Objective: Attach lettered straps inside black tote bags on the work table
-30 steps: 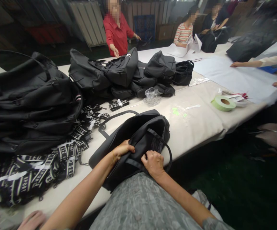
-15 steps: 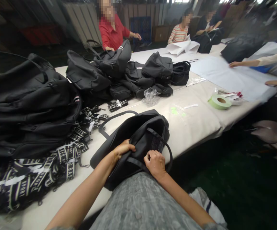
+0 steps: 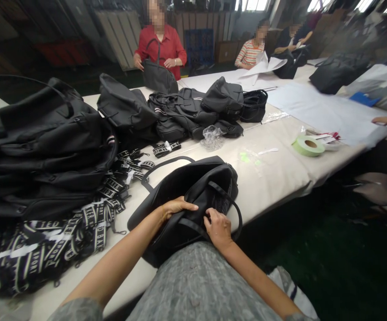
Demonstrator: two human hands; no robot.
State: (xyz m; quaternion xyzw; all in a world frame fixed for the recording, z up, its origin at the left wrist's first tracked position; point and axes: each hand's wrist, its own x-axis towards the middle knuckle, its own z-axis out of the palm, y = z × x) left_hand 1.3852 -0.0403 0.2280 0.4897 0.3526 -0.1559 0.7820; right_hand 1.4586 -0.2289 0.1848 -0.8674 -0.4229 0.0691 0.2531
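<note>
A black handbag (image 3: 198, 191) leans against my body at the table's front edge, its mouth gaping upward. My left hand (image 3: 176, 206) grips the bag's near panel, thumb outside and fingers hidden inside the opening. Curled fingers of my right hand (image 3: 218, 226) pinch the same panel a little to the right. What lies under those fingertips is too small to make out. One carry handle (image 3: 170, 159) stands up on the far side; the other loops around beside my right hand.
Black bags (image 3: 46, 147) are heaped at left, with more across the table's middle. Bundled lettered straps (image 3: 59, 249) lie at front left. Green tape (image 3: 310, 146), crumpled plastic (image 3: 212, 137) and white sheets (image 3: 297, 104) lie on the table (image 3: 280, 178). Co-workers are on the far and right sides.
My left thumb has straightened and slid slightly right along the panel. My right fingers have shifted a little on the bag. The red-shirted co-worker has lifted a bag upright.
</note>
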